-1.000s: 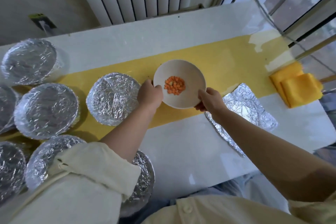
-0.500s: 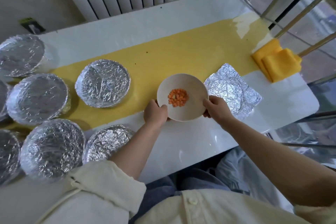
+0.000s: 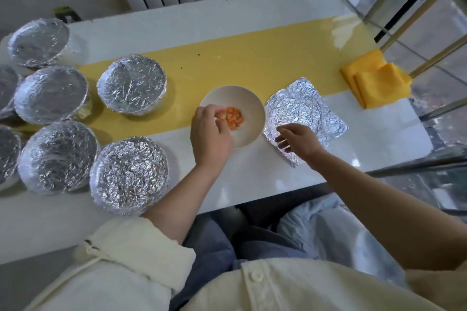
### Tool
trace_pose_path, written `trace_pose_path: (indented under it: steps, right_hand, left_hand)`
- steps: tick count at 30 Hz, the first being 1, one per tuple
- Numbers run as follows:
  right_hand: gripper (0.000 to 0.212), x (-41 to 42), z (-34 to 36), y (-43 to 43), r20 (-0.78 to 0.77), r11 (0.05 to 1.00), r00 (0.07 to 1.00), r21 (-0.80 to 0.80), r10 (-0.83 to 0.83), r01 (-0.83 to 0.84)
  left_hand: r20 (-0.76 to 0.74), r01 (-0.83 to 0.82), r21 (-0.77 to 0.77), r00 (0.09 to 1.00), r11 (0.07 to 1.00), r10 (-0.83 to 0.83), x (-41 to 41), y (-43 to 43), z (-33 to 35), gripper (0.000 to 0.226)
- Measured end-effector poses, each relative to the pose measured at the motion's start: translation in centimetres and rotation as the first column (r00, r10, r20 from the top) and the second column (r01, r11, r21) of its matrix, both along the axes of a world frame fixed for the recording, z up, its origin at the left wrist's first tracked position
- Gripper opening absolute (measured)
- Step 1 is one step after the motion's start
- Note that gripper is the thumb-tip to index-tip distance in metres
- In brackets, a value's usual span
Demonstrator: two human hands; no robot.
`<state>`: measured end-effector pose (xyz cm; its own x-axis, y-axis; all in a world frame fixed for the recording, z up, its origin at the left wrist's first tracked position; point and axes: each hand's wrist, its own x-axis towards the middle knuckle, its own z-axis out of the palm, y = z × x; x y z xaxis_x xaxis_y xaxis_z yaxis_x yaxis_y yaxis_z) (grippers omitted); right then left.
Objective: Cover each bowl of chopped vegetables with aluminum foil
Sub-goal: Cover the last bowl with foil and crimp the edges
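Note:
An uncovered beige bowl (image 3: 249, 101) holding chopped carrot (image 3: 234, 121) stands near the table's front edge, half on the yellow runner. My left hand (image 3: 209, 134) hovers over the bowl's left side, fingers loosely curled above the carrot pieces, holding nothing. A crumpled sheet of aluminum foil (image 3: 300, 111), pressed into a round shape, lies flat just right of the bowl. My right hand (image 3: 297, 140) reaches over the foil's near corner with fingers spread, not gripping it. Several foil-covered bowls (image 3: 131, 83) stand to the left.
The white table (image 3: 252, 177) carries a yellow runner (image 3: 252, 58) across its middle. A folded yellow cloth (image 3: 376, 83) lies at the right end. A radiator runs behind the table, and metal railings stand at the right. My knees are under the front edge.
Both hands have let go of the bowl after sliding it toward me. The left hand now sits above the carrot, and the right has moved over to the foil sheet.

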<state>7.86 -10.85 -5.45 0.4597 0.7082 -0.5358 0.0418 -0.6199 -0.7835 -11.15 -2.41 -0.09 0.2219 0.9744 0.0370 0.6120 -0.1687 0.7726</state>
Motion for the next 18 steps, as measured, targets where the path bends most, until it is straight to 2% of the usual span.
trace_pose_path:
  steps: [2, 4, 7, 9, 11, 15, 18]
  right_hand:
    - [0.023, 1.6, -0.7, -1.4, 0.213, 0.998, 0.975, -0.050, 0.055, -0.045]
    - [0.029, 3.1, -1.0, -3.0, 0.379, 0.988, 0.915, -0.115, 0.136, -0.099]
    - [0.040, 4.4, -1.7, -4.7, 0.407, 0.958, 0.872, -0.193, 0.273, -0.210]
    - [0.042, 4.9, -2.4, -5.5, 0.405, 0.928, 0.839, -0.237, 0.364, -0.288]
    - [0.039, 5.0, -2.8, -6.2, 0.459, 0.918, 0.795, -0.213, 0.397, -0.335]
    - [0.034, 4.9, -3.1, -7.2, 0.482, 0.905, 0.767, -0.183, 0.424, -0.385]
    - [0.031, 5.3, -3.0, -7.4, 0.407, 0.925, 0.830, -0.178, 0.381, -0.337]
  left_hand:
    - [0.067, 0.226, 0.024, 0.972, 0.974, -0.227, 2.2, -1.4, 0.1, 0.031]
    - [0.069, 0.427, -0.120, 0.904, 0.896, -0.422, 5.0, -2.7, -0.1, 0.031]
    - [-0.045, 0.556, -0.354, 0.794, 0.753, -0.607, 8.4, -4.4, -1.8, 0.032]
    - [-0.159, 0.583, -0.430, 0.703, 0.689, -0.694, 9.6, -4.9, -3.4, 0.041]
    - [-0.240, 0.565, -0.486, 0.647, 0.666, -0.724, 10.2, -4.9, -5.1, 0.048]
    - [-0.343, 0.435, -0.527, 0.677, 0.730, -0.651, 10.6, -4.9, -7.4, 0.048]
    - [-0.357, 0.402, -0.527, 0.695, 0.749, -0.624, 10.7, -5.0, -7.5, 0.040]
